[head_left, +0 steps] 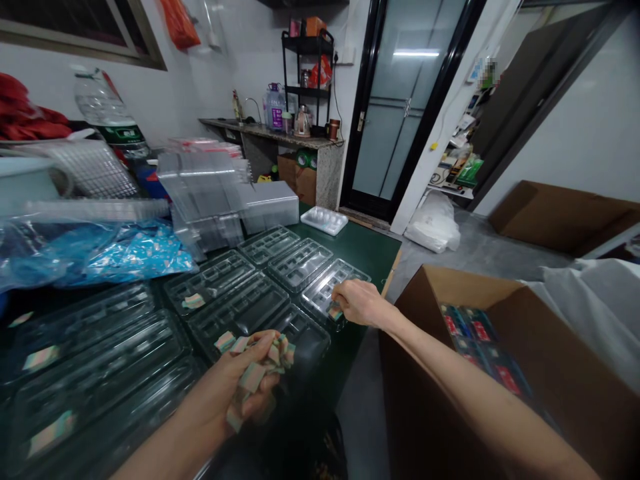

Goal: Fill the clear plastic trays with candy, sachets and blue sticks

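My left hand [255, 373] is closed around a loose bunch of small striped foam pieces [253, 378] in pale green, pink and cream, held over the near edge of the table. My right hand [357, 300] reaches to the near end of a clear plastic tray [320, 283], its fingers pinched on one striped foam piece [335, 311] at that end. Several more clear compartment trays [255, 300] lie side by side on the dark green table. Single striped pieces lie in some of them, such as one foam piece [193, 301] left of centre.
Stacked clear plastic trays [200, 187] and a blue patterned bag [115, 253] crowd the table's left side. A white tray [324, 220] sits at the far edge. On the right stands an open cardboard box [470, 287] with red and blue packs inside.
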Motion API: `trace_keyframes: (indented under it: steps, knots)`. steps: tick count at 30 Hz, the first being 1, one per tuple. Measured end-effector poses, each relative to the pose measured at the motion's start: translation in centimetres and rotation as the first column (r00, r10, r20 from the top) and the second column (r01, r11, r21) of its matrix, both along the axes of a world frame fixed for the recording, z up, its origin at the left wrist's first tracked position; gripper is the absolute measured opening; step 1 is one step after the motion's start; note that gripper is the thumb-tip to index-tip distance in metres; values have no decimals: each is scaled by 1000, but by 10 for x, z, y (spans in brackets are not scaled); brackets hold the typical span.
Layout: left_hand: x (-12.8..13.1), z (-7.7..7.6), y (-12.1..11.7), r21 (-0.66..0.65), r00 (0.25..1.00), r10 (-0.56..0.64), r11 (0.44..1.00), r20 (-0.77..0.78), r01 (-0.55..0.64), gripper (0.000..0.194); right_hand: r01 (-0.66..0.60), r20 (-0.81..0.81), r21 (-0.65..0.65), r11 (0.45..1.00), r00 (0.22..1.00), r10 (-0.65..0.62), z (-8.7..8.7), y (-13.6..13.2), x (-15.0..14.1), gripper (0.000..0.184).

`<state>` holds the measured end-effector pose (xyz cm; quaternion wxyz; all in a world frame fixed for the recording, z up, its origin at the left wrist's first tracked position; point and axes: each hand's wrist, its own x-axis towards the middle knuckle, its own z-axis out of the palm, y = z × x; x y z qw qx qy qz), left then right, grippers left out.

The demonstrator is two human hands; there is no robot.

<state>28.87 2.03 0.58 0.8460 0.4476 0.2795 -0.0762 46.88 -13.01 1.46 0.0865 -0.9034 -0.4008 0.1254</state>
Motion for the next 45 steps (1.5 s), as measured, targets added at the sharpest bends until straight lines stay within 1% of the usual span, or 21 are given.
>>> trace_keyframes:
  steps: [4,7,9,12,13,14,16,18,19,21,23,25,26,29,32,35,37,39,41,43,45]
  knots:
    - [-1,3,0,-19,999,52,998,11,-52,13,-4,31,-7,1000,1000,5,-1,-5,-4,15]
    - [0,2,-1,-37,999,53,998,9,-52,14,21,69,-8,1000,997,-20,-8,-3,-8,12]
    - [0,0,-3,-36,997,77,996,12,-77,13,35,92,-1,999,995,-34,-10,0,-13,11]
    - [-1,-3,-6,-44,994,110,993,3,-110,13,45,123,14,999,991,-46,-6,2,-26,12]
    - [-1,-4,-6,-46,993,114,992,2,-114,14,42,136,39,998,990,-47,-3,1,-32,15]
    - [-1,-4,-6,-48,994,109,993,5,-109,15,26,130,96,995,991,-39,1,1,-38,19]
    - [-1,-6,-5,-50,994,107,993,26,-106,17,-24,26,277,960,1000,18,7,1,-52,26]
    - [-1,-7,-3,-48,994,95,995,57,-93,18,-41,-166,468,883,977,133,11,3,-65,26]
    - [-2,-7,-3,-44,993,93,995,68,-90,17,-19,-272,532,847,943,192,10,6,-70,25]
    - [-3,-6,-1,-33,993,99,995,67,-97,16,71,-468,581,810,844,262,7,11,-78,19]
    - [-4,-5,0,-36,994,100,995,54,-98,15,182,-615,591,786,732,293,2,17,-81,14]
    - [-5,-5,1,-49,994,91,995,55,-89,15,264,-694,579,771,656,296,-2,21,-83,12]
    - [-6,-5,1,-55,994,84,995,65,-80,16,289,-709,575,766,643,290,-2,22,-83,12]
    - [-6,-8,4,-66,990,100,993,96,-94,17,321,-713,571,756,650,263,1,22,-83,15]
    - [-7,-10,6,-56,984,145,989,101,-139,15,305,-652,595,744,724,224,4,21,-82,16]
    - [-7,-8,5,-3,985,134,991,107,-135,18,223,-530,613,758,828,185,5,21,-79,14]
    - [-7,-4,4,71,989,110,990,101,-118,21,138,-461,600,788,865,199,5,22,-78,13]
    - [-7,0,2,172,990,109,977,87,-123,23,67,-428,582,810,873,235,6,23,-79,11]
    - [-6,3,0,267,989,131,953,72,-146,26,40,-434,574,818,862,262,6,24,-81,12]
    - [-7,4,-1,325,988,139,933,63,-152,29,66,-476,571,818,838,265,5,25,-84,16]
    - [-7,4,-1,357,987,151,920,53,-160,31,137,-542,574,808,803,249,2,27,-88,19]
